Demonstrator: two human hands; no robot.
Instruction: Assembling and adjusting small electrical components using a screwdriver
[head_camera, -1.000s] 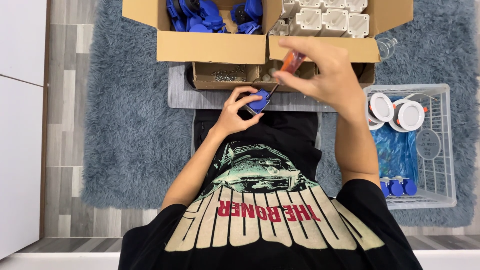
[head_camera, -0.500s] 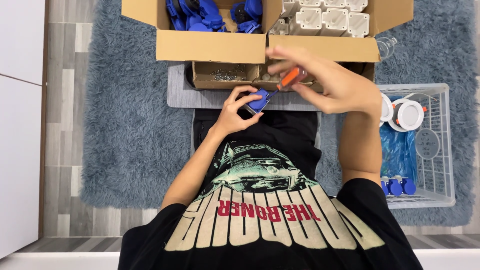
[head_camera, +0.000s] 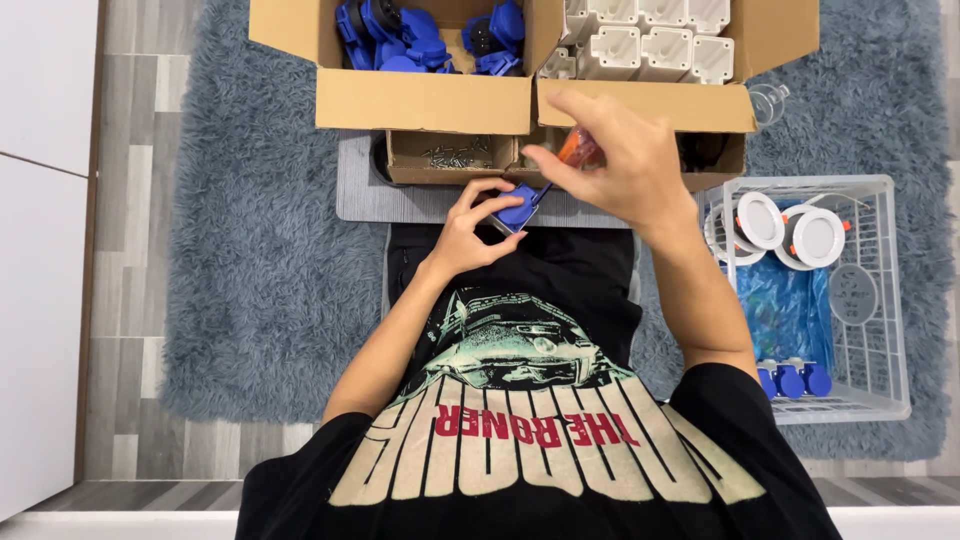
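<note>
Head view | left hand (head_camera: 468, 232) grips small blue part (head_camera: 516, 212) at front edge of grey mat (head_camera: 362, 195) | right hand (head_camera: 618, 160) closes around orange-handled screwdriver (head_camera: 574, 152) (tip touching part) | cardboard box (head_camera: 430, 98) just beyond

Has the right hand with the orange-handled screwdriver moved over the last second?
Yes. The right hand with the orange-handled screwdriver has swung down from the cardboard box flap, so its tip meets the small blue plastic part.
</note>
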